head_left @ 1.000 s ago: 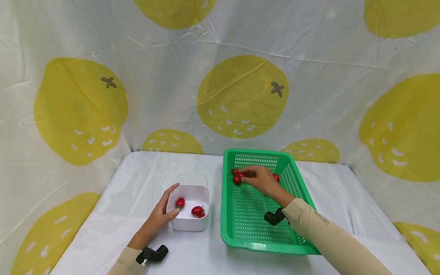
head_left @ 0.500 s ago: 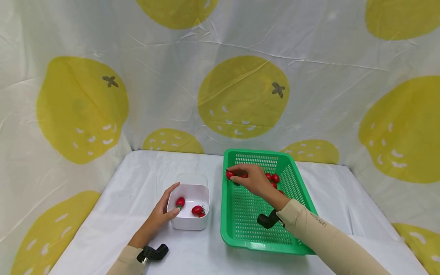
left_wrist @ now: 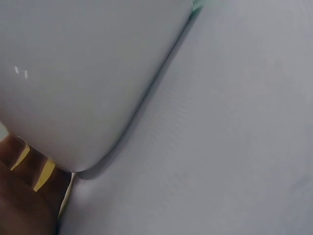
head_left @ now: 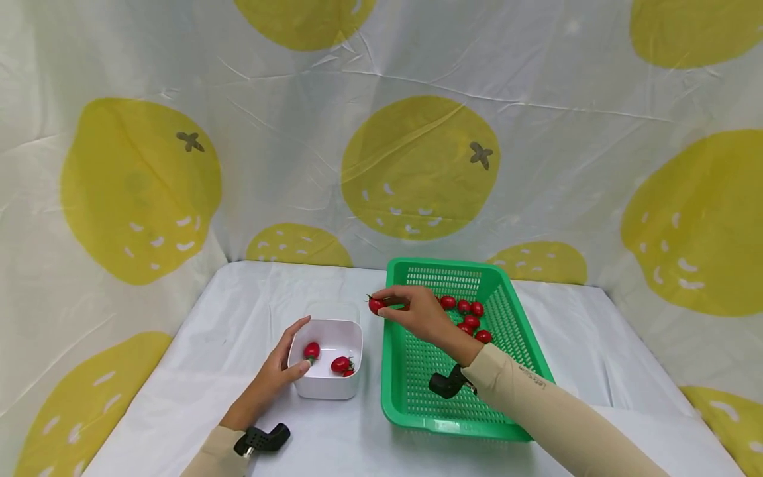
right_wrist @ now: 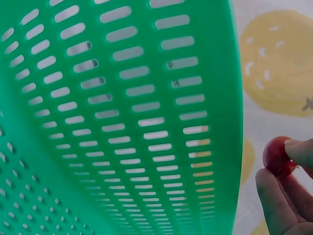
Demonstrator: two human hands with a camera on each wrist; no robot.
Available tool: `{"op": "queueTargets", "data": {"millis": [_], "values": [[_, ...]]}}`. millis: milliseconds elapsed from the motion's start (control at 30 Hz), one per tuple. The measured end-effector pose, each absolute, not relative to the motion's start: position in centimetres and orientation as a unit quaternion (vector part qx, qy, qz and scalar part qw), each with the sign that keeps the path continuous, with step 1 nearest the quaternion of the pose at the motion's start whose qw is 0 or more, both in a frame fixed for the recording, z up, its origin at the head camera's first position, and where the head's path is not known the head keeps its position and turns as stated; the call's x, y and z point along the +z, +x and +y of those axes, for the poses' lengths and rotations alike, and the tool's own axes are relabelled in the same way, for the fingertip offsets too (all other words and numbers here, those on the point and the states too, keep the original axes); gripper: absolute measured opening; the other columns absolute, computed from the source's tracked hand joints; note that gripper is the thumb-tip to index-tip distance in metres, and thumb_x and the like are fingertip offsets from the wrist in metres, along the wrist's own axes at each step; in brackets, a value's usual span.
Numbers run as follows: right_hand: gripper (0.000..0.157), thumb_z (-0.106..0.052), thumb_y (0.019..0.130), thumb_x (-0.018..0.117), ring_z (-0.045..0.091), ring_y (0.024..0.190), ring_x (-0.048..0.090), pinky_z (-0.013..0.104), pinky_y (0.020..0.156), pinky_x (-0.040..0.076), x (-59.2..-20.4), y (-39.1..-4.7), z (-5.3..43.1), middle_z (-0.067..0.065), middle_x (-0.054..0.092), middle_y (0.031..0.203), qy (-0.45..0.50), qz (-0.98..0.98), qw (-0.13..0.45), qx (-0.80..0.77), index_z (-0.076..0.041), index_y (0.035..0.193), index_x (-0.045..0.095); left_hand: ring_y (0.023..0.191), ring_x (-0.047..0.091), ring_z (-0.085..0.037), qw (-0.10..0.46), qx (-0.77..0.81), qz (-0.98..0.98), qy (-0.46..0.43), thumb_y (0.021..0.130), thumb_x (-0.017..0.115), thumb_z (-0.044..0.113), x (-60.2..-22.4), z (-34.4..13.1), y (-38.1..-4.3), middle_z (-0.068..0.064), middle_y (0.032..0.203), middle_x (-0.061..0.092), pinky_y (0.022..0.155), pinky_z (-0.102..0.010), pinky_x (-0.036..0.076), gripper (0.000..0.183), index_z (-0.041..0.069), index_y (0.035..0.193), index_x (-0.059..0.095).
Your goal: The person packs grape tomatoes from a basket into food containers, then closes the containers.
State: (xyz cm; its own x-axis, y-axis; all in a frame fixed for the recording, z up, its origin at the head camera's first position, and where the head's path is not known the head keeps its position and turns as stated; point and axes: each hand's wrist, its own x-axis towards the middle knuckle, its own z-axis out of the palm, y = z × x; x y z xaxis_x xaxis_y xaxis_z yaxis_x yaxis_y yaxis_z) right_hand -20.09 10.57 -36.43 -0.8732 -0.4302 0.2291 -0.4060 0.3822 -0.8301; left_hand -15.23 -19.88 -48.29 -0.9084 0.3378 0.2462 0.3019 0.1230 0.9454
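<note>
Shows smooth white plastic in the small box [head_left: 326, 389] at left, softly glossy, with tiny highlights on its wall. Reveals moulded green plastic in the basket [head_left: 453, 427] at right, shiny along the near rim and pierced by slots in the walls. Gleams on the smooth, glossy red skins of the tomatoes [head_left: 483, 336] and of the pinched tomato [head_left: 375, 305]. Includes matt beige cloth in the sleeves [head_left: 554, 417] and dull black plastic in the wrist devices [head_left: 447, 384]. Spreads underneath as white cloth [head_left: 369, 450], mostly matt, lightly creased. Rises at the far side as a wrinkled, fabric-like sheet [head_left: 286, 159] with a satiny sheen.
</note>
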Motion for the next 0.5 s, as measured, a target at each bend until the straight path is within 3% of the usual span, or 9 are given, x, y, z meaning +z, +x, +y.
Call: {"op": "queueTargets", "data": {"millis": [233,500], "values": [[0.024,-0.016,0.089,0.07,0.011,0.096,0.066,0.027,0.076,0.056,-36.7,-20.2,9.1,-0.006,0.07,0.106,-0.264,0.833,0.035,-0.485,-0.018,0.113,0.072,0.145,0.003,-0.033,0.013,0.629,0.747,0.215,0.089,0.055,0.011,-48.3,-20.0,-15.3,-0.006,0.158,0.015,0.107,-0.07,0.004,0.073,0.024,0.153,0.022],[0.025,-0.015,0.088,0.07,0.016,0.097,0.068,0.028,0.079,0.055,-37.2,-20.0,8.0,0.0,0.071,0.107,-0.278,0.819,0.058,-0.498,-0.014,0.113,0.071,0.145,0.008,-0.033,0.011,0.631,0.747,0.208,0.088,0.056,0.013,-48.3,-19.8,-15.2,-0.005,0.157,0.017,0.107,-0.07,0.008,0.073,0.026,0.152,0.024]]}}
